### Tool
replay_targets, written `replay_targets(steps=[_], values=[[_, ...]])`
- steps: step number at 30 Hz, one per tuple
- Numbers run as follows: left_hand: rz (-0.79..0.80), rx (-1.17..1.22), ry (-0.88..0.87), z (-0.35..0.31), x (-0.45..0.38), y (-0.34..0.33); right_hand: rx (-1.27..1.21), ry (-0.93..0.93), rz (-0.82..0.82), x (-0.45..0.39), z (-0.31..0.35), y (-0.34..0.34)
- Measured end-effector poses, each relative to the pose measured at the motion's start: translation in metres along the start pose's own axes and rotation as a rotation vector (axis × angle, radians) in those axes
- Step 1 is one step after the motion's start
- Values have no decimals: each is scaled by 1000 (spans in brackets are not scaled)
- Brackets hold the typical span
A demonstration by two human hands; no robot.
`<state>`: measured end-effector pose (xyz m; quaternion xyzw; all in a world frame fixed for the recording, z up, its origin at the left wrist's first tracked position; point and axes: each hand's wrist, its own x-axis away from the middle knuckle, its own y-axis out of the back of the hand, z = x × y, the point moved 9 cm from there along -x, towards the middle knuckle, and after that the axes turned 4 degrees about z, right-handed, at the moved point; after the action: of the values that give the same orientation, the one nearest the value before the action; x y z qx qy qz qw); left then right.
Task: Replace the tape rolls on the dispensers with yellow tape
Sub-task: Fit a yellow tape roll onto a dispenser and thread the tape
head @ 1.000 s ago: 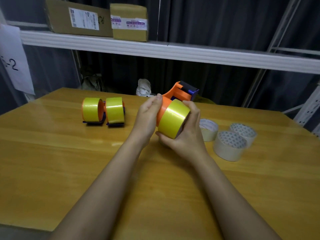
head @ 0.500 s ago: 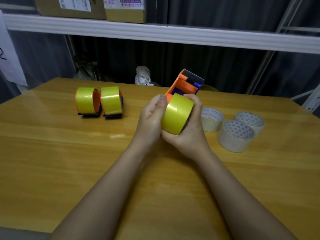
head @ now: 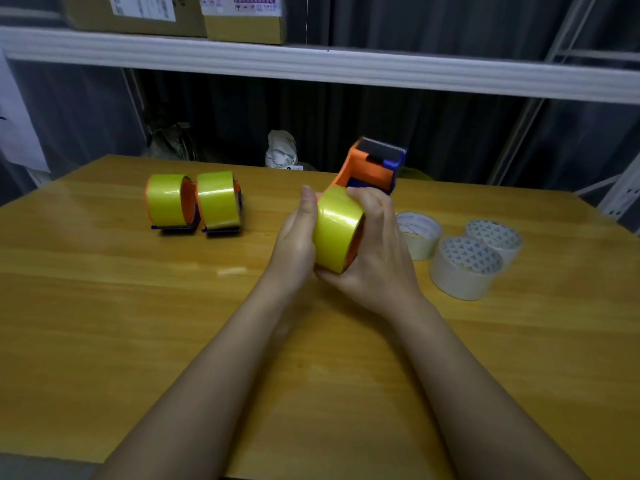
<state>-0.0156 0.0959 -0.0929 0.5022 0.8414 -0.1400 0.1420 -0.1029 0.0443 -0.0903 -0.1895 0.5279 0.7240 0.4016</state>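
Both hands sit over the middle of the wooden table (head: 104, 341), clamped around one job. The right hand (head: 375, 258) has its fingers curled over the top and its palm cupped under the yellow tape roll (head: 337, 228). The roll sits on an orange dispenser (head: 372, 168) whose cutter end points away toward the table's far edge, probably so the roll end faces the person. The left hand (head: 296, 237) presses flat against the roll's left face, thumb upright along it and fingers hidden behind; this looks like pushing the roll home onto the hub while the right hand braces. How fully it is seated cannot be told, since the hub is covered.

Toward the far-left corner, two loaded dispensers (head: 194, 202) stand side by side and touching, each with yellow tape, likely parked there as finished. Near the right edge, three whitish tape rolls (head: 464, 258) lie flat in a tight cluster, apparently the removed ones set out of the way.
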Motion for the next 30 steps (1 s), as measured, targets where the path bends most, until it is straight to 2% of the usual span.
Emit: replay_targets(steps=[5, 8, 14, 17, 27, 30], values=[[67, 8, -25, -7, 2, -3, -90, -3, -11, 0, 4, 0], [77, -36, -71, -10, 1, 0, -186, -22, 43, 0, -1, 0], [55, -178, -157, -15, 1, 9, -578, -250, 55, 3, -17, 1], [90, -222, -192, -18, 4, 4, -588, -242, 79, 4, -15, -4], [65, -270, -181, -15, 3, 3, -581, -236, 78, 7, -15, -4], [29, -283, -189, -17, 4, 6, -666, -240, 62, 6, -14, 0]])
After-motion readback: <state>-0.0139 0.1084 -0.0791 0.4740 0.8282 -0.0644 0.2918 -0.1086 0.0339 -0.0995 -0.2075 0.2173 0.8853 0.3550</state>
